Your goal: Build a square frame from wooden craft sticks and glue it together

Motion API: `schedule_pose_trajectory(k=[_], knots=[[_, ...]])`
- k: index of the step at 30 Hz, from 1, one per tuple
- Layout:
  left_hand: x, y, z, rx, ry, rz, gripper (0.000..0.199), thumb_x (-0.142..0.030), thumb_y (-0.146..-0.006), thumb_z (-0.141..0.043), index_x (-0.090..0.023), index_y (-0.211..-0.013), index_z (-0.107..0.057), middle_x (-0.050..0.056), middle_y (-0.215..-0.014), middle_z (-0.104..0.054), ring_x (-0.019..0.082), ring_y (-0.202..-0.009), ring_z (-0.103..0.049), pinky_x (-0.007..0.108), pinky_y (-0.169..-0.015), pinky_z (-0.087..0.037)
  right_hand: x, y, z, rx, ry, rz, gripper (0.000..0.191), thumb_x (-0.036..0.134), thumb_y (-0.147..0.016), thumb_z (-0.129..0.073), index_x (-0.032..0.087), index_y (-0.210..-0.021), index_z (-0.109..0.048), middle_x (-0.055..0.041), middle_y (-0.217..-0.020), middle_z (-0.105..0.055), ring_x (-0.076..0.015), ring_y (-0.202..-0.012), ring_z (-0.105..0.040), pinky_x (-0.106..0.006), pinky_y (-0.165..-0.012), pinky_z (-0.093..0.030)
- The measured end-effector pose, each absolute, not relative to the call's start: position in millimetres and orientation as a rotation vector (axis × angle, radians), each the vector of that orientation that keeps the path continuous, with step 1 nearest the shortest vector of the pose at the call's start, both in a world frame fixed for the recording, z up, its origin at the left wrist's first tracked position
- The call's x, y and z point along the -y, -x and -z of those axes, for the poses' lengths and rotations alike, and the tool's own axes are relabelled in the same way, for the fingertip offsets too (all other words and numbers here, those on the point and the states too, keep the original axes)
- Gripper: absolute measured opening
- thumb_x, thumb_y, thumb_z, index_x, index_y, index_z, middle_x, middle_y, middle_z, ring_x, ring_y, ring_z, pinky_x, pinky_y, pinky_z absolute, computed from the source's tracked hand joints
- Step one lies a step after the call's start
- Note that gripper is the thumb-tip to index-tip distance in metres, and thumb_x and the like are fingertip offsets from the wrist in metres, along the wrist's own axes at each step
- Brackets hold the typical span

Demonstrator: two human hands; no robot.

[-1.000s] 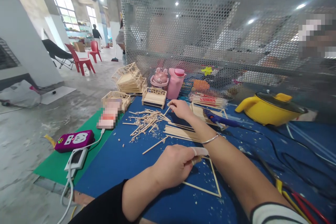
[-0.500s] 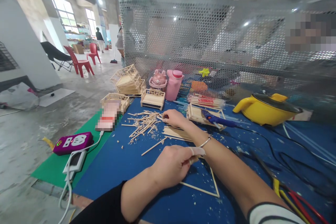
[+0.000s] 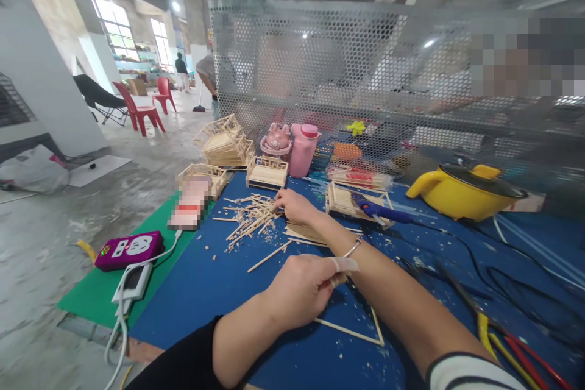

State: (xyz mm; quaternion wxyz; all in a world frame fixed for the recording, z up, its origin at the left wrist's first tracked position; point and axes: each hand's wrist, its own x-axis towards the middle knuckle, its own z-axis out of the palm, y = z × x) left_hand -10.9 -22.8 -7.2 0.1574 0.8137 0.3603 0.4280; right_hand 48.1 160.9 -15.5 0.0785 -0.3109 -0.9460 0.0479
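Observation:
My right hand (image 3: pixel 295 204) reaches forward to the right edge of a loose pile of short wooden sticks (image 3: pixel 253 214); its fingers are bent together at the sticks, and what they pinch is too small to name. Nearer me, my left hand (image 3: pixel 304 286) is closed, with pale wrapping on the fingertips; what it holds is hidden behind the fingers and my right forearm. A thin stick frame (image 3: pixel 350 332) lies on the blue board (image 3: pixel 201 292) beside it. Between the hands lie a row of longer sticks (image 3: pixel 306 233) and one single stick (image 3: pixel 269 256).
Small wooden bed-like models (image 3: pixel 267 172) stand behind the pile. A blue glue gun (image 3: pixel 388 212) rests on another model at the right, near a yellow pot (image 3: pixel 466 192). Pliers (image 3: pixel 484 329) lie front right, a purple device (image 3: pixel 130 250) left. A perforated metal screen (image 3: pixel 320 73) stands behind.
My right hand has moved slightly left and forward onto the stick pile. My left hand has barely moved. In the background a person beside the screen has leaned further into view.

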Motion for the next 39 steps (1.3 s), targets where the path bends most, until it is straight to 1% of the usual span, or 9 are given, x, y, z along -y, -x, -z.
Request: schedule_pose_trajectory(k=[2, 5, 7, 10, 15, 21, 26, 33, 39], knots=[[22.9, 10.5, 6.6, -1.017, -2.337, -1.222, 0.027, -0.017, -0.086, -0.045, -0.020, -0.108, -0.060, 0.004, -0.085, -0.071, 0.014, -0.076, -0.065, 0.023, -0.072, -0.050, -162.6, -48.6, 13.8, 2.798, 0.925, -0.146, 0.038, 0.000, -0.072, -0.044, 0.021, -0.082, -0.073, -0.0047, -0.097, -0.062, -0.0162, -0.091, -0.052, -0.023, -0.079, -0.038], [22.4, 10.2, 7.1, -1.017, -2.344, -1.213, 0.028, -0.016, -0.085, -0.045, -0.020, -0.109, -0.060, 0.004, -0.084, -0.070, 0.014, -0.076, -0.065, 0.023, -0.071, -0.050, -165.0, -46.8, 12.1, 2.717, 0.967, -0.132, 0.036, 0.003, -0.075, -0.042, 0.018, -0.093, -0.070, -0.0064, -0.101, -0.062, -0.0170, -0.095, -0.052, -0.024, -0.085, -0.037], [22.0, 10.1, 7.9, -1.016, -2.335, -1.214, 0.029, -0.016, -0.086, -0.045, -0.020, -0.111, -0.059, 0.004, -0.086, -0.070, 0.015, -0.077, -0.065, 0.024, -0.072, -0.050, -165.1, -43.5, 12.8, 2.692, 0.986, -0.133, 0.031, 0.011, -0.079, -0.046, 0.018, -0.101, -0.067, -0.0070, -0.103, -0.062, -0.0175, -0.095, -0.054, -0.025, -0.085, -0.038], [21.8, 10.4, 8.9, -1.014, -2.319, -1.208, 0.030, -0.015, -0.085, -0.046, -0.020, -0.112, -0.059, 0.003, -0.088, -0.071, 0.014, -0.078, -0.065, 0.024, -0.073, -0.050, -165.1, -38.1, 16.1, 2.723, 0.976, -0.159, 0.025, 0.025, -0.078, -0.056, 0.021, -0.100, -0.067, -0.0054, -0.098, -0.065, -0.0167, -0.088, -0.057, -0.023, -0.078, -0.041], [21.9, 11.9, 8.1, -1.000, -2.309, -1.187, 0.032, -0.014, -0.085, -0.045, -0.020, -0.114, -0.058, 0.004, -0.094, -0.070, 0.015, -0.084, -0.065, 0.024, -0.076, -0.049, -176.1, -37.7, 19.2, 2.668, 1.072, -0.136, 0.025, 0.014, -0.080, -0.050, 0.019, -0.098, -0.068, -0.0072, -0.100, -0.068, -0.0168, -0.090, -0.060, -0.023, -0.079, -0.040], [21.6, 12.2, 5.0, -1.056, -2.354, -1.141, 0.027, -0.017, -0.086, -0.044, -0.017, -0.107, -0.061, 0.005, -0.082, -0.070, 0.015, -0.075, -0.065, 0.024, -0.070, -0.050, -188.7, -49.6, 14.4, 2.589, 1.158, -0.102, 0.031, 0.015, -0.086, -0.043, 0.019, -0.109, -0.063, -0.0075, -0.107, -0.068, -0.0172, -0.097, -0.061, -0.022, -0.081, -0.040], [22.0, 11.6, 5.2, -1.027, -2.331, -1.174, 0.028, -0.017, -0.087, -0.042, -0.018, -0.110, -0.059, 0.005, -0.084, -0.071, 0.014, -0.076, -0.065, 0.023, -0.071, -0.050, -188.8, -56.2, 10.2, 2.575, 1.234, -0.058, 0.029, 0.014, -0.086, -0.042, 0.019, -0.102, -0.066, -0.0065, -0.097, -0.069, -0.0170, -0.088, -0.061, -0.021, -0.074, -0.041], [22.6, 11.2, 5.9, -1.029, -2.335, -1.171, 0.029, -0.017, -0.086, -0.043, -0.018, -0.110, -0.059, 0.005, -0.083, -0.071, 0.015, -0.075, -0.065, 0.024, -0.070, -0.050, -184.1, -59.2, 5.9, 2.511, 1.329, 0.077, 0.032, 0.015, -0.080, -0.047, 0.021, -0.104, -0.067, -0.0095, -0.108, -0.063, -0.0216, -0.101, -0.056, -0.027, -0.084, -0.039], [21.8, 13.3, 7.0, -1.055, -2.352, -1.152, 0.030, -0.016, -0.086, -0.043, -0.020, -0.111, -0.059, 0.005, -0.086, -0.070, 0.015, -0.078, -0.065, 0.024, -0.072, -0.050, -182.7, -35.7, 18.3, 2.591, 1.387, -0.002, 0.025, 0.027, -0.082, -0.048, 0.023, -0.086, -0.073, -0.0080, -0.089, -0.071, -0.0206, -0.086, -0.062, -0.028, -0.075, -0.044]])
